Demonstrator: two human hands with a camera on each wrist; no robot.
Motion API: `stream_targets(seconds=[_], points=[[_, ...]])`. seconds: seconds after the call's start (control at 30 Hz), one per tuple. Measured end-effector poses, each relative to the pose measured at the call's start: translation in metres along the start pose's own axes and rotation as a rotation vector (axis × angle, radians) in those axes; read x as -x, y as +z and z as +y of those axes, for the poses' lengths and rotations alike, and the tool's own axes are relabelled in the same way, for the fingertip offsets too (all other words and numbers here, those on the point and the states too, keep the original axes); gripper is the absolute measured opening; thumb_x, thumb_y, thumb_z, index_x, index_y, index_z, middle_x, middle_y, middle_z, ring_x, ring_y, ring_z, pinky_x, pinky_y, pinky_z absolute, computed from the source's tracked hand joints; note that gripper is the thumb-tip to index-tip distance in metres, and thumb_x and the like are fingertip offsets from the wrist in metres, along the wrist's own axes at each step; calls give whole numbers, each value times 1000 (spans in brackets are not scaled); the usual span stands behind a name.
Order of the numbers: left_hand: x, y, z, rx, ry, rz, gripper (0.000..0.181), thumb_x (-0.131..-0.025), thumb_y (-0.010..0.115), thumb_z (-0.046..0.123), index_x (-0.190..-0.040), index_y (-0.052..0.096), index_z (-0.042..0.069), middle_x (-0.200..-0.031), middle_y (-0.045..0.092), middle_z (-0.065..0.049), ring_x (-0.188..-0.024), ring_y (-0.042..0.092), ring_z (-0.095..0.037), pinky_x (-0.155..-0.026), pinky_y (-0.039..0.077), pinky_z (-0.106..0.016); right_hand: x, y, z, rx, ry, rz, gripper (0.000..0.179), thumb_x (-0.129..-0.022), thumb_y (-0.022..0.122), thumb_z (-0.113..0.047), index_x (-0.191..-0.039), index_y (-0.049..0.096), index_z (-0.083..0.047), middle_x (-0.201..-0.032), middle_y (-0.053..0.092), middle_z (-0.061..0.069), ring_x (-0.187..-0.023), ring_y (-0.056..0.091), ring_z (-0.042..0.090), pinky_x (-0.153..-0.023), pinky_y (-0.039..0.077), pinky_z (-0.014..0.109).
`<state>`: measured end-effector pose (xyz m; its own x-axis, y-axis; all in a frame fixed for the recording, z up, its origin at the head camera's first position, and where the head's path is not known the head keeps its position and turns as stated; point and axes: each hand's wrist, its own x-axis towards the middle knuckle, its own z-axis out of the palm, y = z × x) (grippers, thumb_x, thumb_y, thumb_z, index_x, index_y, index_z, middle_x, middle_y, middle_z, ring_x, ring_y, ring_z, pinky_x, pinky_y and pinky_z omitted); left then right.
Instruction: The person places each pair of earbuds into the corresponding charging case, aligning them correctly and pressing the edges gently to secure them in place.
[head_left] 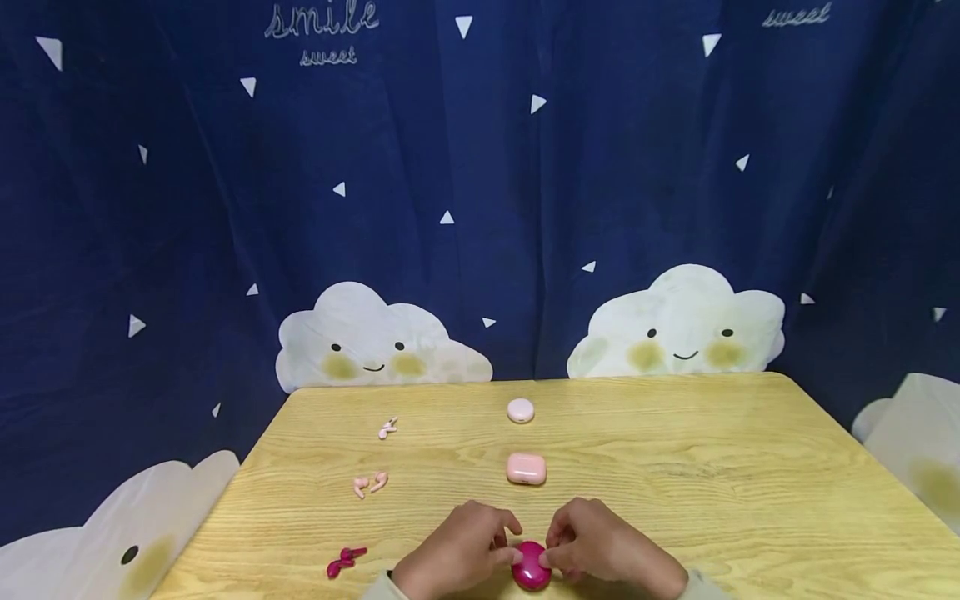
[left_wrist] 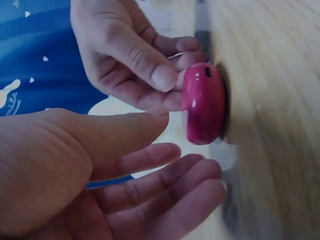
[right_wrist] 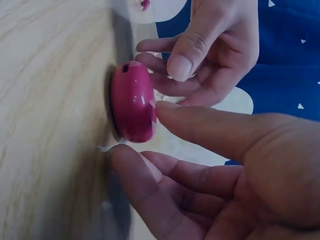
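A glossy magenta earbud case (head_left: 531, 567), rounded and closed, lies on the table between the two hands. My left hand (head_left: 461, 552) is at its left side, fingers loosely bent; in the left wrist view its thumb (left_wrist: 135, 127) appears apart from the case. On the other side is my right hand (head_left: 603, 546). Its thumb (right_wrist: 200, 125) touches the case's top in the right wrist view, with the index fingertip low beside the edge. A small dark port shows on the case's side. Magenta earbuds (head_left: 343, 563) lie to the left of the hands.
Beyond the hands sit a pink rectangular earbud case (head_left: 527, 469) and a pale pink round case (head_left: 521, 410). Pink earbuds (head_left: 370, 483) and pale earbuds (head_left: 387, 429) lie to their left. A blue curtain (head_left: 480, 167) with clouds hangs behind the wooden table (head_left: 712, 467).
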<state>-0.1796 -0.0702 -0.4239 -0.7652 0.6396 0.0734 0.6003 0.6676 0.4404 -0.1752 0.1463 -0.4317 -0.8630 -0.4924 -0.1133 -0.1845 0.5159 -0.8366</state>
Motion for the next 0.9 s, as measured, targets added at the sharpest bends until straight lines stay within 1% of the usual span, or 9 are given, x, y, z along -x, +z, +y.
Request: stream_targets(seconds=[0.17,0.3,0.43,0.53,0.63,0.73,0.9], points=[[-2,4,0,-24,-5,0,20,-85,74,23,-101,70,11,-64,55,16,-60,47,4,-59,41,-14,0,2,-1,3,13,13,17,-83,76,-17,-74,64,-8,-61,61,0,-52,56,11,-48,43,22],[-3,6,-1,-22,-7,-9,20,-85,74,25,-100,70,12,-64,55,15,-60,47,4,-60,41,-15,-1,4,-2,0,28,21,19,-83,76,-19,-71,65,-9,-61,62,1,-52,58,12,-47,43,22],[-4,7,-1,1,-33,-34,18,-86,74,24,-99,70,12,-65,57,14,-60,48,3,-59,41,-15,-1,5,-1,-1,30,25,20,-82,77,-19,-70,65,-9,-60,62,1,-52,59,13,-47,44,22],[-4,8,-1,18,-45,-36,18,-85,74,25,-98,70,12,-65,58,13,-59,49,3,-57,42,-15,-1,6,-1,9,33,25,20,-82,77,-20,-69,66,-10,-59,62,1,-51,58,13,-46,42,22],[-4,9,-1,29,-42,-27,18,-85,75,26,-96,70,13,-65,59,13,-59,49,4,-57,42,-15,-2,7,-1,21,28,23,20,-82,77,-21,-69,67,-11,-60,63,1,-51,57,12,-46,42,22],[-4,10,-1,44,-36,-27,18,-84,75,28,-94,70,14,-67,60,13,-60,50,4,-56,42,-15,-1,9,-2,11,17,26,19,-82,77,-20,-69,67,-11,-60,63,0,-52,58,11,-47,45,22],[-4,12,-2,109,-47,-48,15,-85,74,25,-92,71,14,-69,63,13,-62,53,5,-57,44,-15,1,10,-3,-9,13,36,18,-82,77,-17,-69,68,-9,-61,64,1,-53,59,12,-48,48,23]])
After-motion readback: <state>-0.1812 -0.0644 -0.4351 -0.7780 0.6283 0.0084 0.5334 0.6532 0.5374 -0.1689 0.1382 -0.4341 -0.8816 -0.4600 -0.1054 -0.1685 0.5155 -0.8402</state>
